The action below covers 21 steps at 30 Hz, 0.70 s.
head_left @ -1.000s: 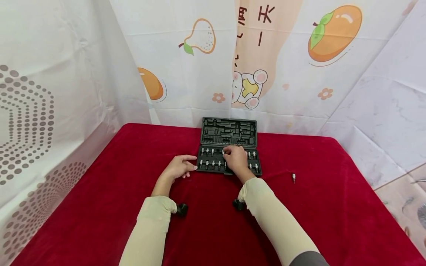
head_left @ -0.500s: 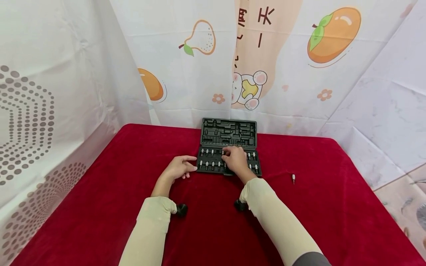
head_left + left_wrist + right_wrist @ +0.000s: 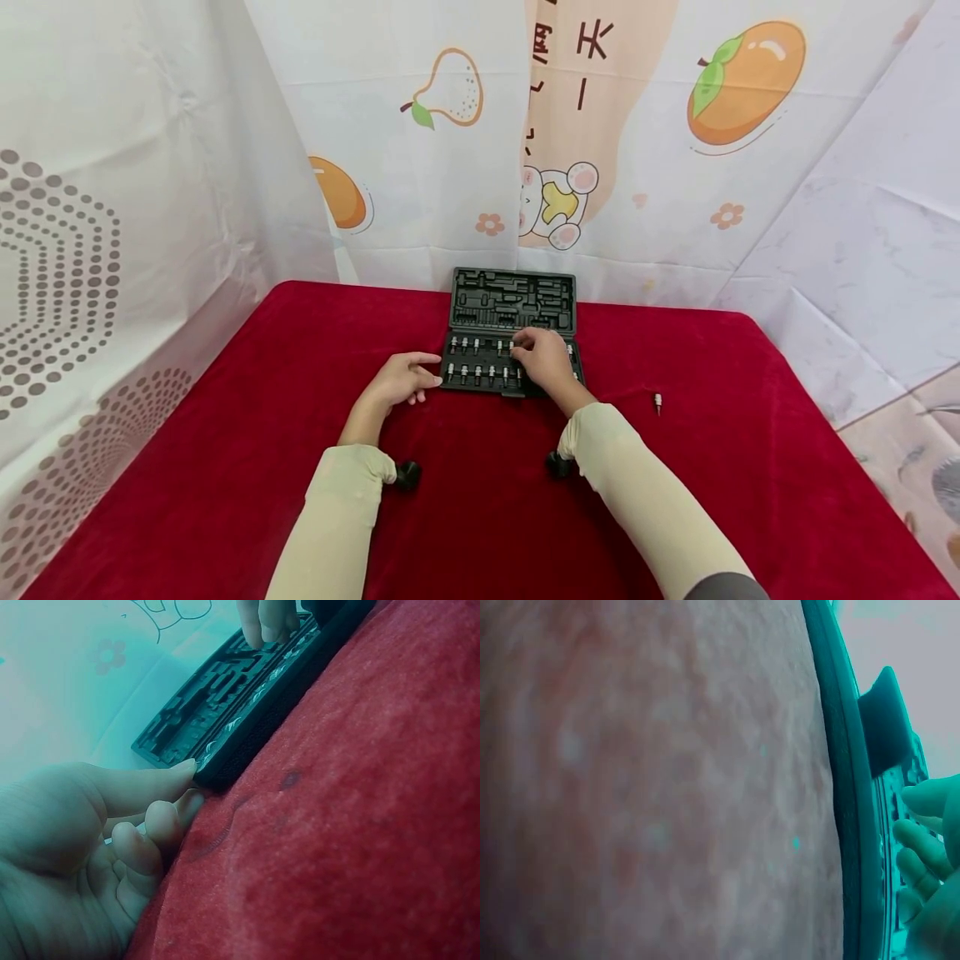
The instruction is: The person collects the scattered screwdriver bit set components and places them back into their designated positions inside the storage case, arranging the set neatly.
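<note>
A black plastic socket case [image 3: 465,357] stands unfolded at the far middle of the table, its moulded lid [image 3: 513,298] tipped back. Short silver bit sockets [image 3: 477,374] stand in two rows in the base. My right hand [image 3: 551,364] reaches over the base's right part. Its thumb and index finger pinch a bit socket [image 3: 512,345] in the back row, and the palm hides several others. On the case's left side, my left hand [image 3: 397,380] touches the edge with extended thumb and index finger. The left wrist view shows that thumb [image 3: 154,787] at the corner, other fingers bent beneath.
One loose bit socket [image 3: 657,402] lies on the red cloth [image 3: 480,500] right of the case. A latch tab [image 3: 513,394] sticks out at the case's front. Behind the table hangs a fruit-print curtain [image 3: 450,192].
My right hand has shifted right along the back row, from one bit socket to another. The first one now shows standing in its slot. My left hand has stayed at the case's edge.
</note>
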Tool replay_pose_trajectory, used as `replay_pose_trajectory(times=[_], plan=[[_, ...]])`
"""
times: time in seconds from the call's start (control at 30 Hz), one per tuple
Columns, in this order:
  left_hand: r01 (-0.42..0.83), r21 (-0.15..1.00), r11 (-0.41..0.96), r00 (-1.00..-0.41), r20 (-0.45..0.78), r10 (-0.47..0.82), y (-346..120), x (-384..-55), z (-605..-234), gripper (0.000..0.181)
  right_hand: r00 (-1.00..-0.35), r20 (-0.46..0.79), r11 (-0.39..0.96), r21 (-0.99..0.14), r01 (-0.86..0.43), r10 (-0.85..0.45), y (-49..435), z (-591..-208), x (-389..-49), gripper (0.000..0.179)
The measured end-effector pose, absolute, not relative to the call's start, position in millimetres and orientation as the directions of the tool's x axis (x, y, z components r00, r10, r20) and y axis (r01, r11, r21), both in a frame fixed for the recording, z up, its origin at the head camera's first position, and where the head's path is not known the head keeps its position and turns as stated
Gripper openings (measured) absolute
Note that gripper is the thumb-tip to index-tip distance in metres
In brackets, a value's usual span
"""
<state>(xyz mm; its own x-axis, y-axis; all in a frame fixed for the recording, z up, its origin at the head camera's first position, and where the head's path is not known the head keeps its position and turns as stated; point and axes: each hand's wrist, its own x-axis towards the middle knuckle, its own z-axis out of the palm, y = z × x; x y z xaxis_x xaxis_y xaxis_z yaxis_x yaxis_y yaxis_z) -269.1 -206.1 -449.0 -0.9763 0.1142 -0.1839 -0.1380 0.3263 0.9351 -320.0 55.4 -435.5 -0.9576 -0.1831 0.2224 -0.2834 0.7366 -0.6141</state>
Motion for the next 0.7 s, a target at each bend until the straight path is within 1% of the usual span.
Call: replay_pose_trajectory(times=[0.33, 0.53, 0.7], plan=[[-0.146, 0.936, 0.322, -0.976, -0.19, 0.111, -206.6, -266.5, -447.6, 0.047, -0.954, 0.237, 0.726, -0.621, -0.296, -0.186, 74.8, -435.0, -313.3, 0.011], [-0.146, 0.937, 0.318, -0.977, -0.188, 0.105, -205.5, -266.4, -448.0, 0.047, -0.941, 0.254, 0.719, -0.609, -0.335, -0.223, 88.8, -434.9, -309.1, 0.012], [-0.138, 0.935, 0.326, -0.977, -0.182, 0.108, -205.1, -268.2, -449.7, 0.047, -0.943, 0.25, 0.726, -0.605, -0.328, -0.219, 103.3, -433.3, -305.3, 0.012]])
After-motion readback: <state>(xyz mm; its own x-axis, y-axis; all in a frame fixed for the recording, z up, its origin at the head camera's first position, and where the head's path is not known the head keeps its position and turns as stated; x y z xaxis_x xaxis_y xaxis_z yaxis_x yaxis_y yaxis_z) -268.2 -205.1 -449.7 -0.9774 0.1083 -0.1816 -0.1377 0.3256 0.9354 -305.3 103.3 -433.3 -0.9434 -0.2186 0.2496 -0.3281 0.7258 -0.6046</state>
